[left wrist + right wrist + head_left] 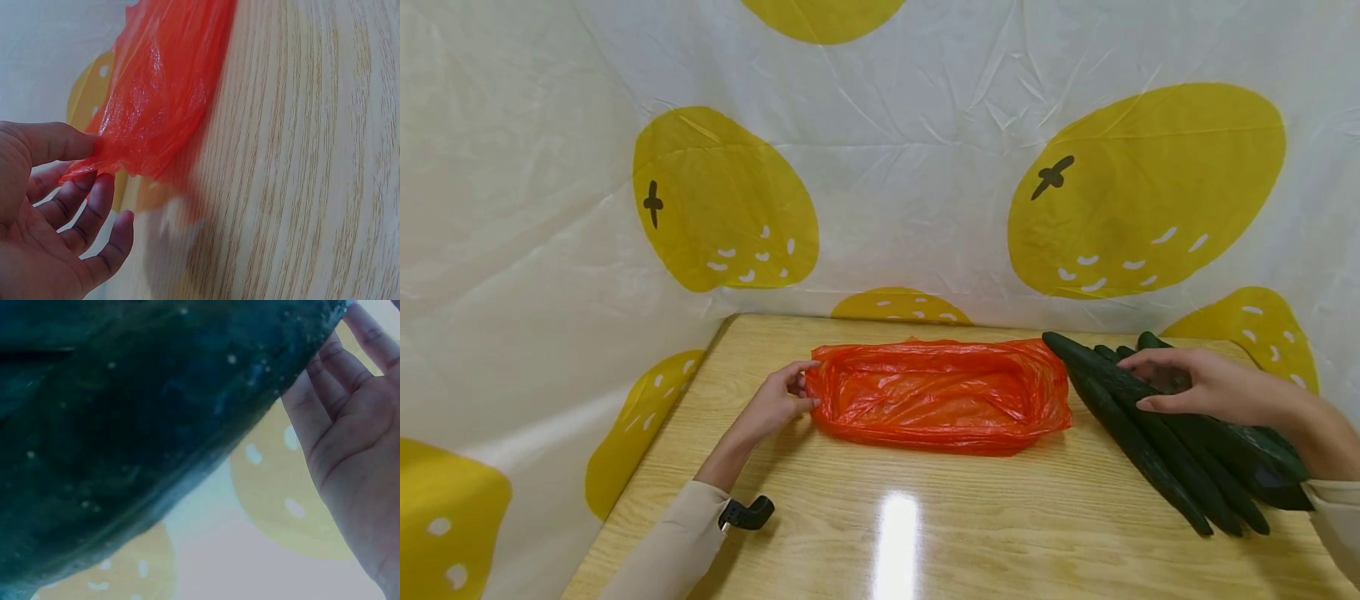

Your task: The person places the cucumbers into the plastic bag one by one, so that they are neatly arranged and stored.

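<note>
Surface (812, 525) is stretching twd viewer in front of red bag (925, 392); patterned cloth (917, 208) is walling off far & L edges. Cukes (1142, 458) are crowding bag's R end, R hand (1213, 387) reaching over; can't tell if gripping. L hand (778, 396) is pinching bag's L end; bag's lying mid-surface, crinkled, shiny, w/ rectangular hollow.

A dark green cucumber (150, 419), dotted with pale specks, fills the upper left of the frame and slants down to the lower left corner. At the right edge the right hand (353, 444) points its fingers up to the cucumber's edge; contact is unclear. A whitish cloth (212, 550) with yellow patches (275, 509) fills the lower middle.
</note>
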The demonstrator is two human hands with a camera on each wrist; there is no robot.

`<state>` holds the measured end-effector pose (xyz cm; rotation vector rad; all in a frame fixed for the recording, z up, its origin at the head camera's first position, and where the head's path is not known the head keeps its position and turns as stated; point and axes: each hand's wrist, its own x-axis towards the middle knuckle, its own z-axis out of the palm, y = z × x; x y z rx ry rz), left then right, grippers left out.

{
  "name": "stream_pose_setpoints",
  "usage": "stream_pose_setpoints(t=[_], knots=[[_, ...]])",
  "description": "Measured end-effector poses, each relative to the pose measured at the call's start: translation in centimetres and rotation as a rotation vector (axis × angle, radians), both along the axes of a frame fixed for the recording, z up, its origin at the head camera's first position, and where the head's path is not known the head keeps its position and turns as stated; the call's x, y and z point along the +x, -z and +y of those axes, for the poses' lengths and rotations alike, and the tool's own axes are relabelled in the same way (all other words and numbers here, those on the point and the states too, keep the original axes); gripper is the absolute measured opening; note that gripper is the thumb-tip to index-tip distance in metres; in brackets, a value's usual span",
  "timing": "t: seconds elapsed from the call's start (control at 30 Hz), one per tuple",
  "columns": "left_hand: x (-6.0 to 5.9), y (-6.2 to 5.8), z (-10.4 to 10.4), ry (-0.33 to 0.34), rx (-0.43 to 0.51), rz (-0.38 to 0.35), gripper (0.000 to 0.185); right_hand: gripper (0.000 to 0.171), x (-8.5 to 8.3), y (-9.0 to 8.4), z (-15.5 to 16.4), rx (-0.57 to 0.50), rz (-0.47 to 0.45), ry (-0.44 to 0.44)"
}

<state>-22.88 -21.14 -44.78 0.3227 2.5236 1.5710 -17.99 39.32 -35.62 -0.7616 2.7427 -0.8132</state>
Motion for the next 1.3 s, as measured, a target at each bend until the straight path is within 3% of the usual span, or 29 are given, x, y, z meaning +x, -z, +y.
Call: stream_pose_setpoints(t=[0.17,0.37,0.6,0.7,1.0,1.3], knots=[[0.0,0.0,-0.1,0.014,0.017,0.015,0.064,0.049,-0.3,-0.6,-1.5,-0.045,0.040,-0.030],[0.1,-0.4,0.1,0.012,0.006,-0.007,0.065,0.050,-0.6,-1.3,-3.0,-0.006,0.073,-0.030],[1.6,-3.2,0.9,0.028,-0.009,-0.037,0.062,0.051,-0.9,-2.1,-4.6,0.022,0.064,-0.060],[2.1,-3.8,1.0,0.034,-0.011,-0.031,0.062,0.049,-1.1,-2.4,-5.4,0.015,0.077,-0.094],[1.8,-3.5,1.0,0.038,-0.007,-0.020,0.062,0.045,-1.7,-2.6,-7.4,-0.006,0.134,-0.175],[1.9,-3.4,1.0,0.041,-0.008,-0.023,0.062,0.044,-2.4,-2.6,-9.5,-0.006,0.085,-0.234]])
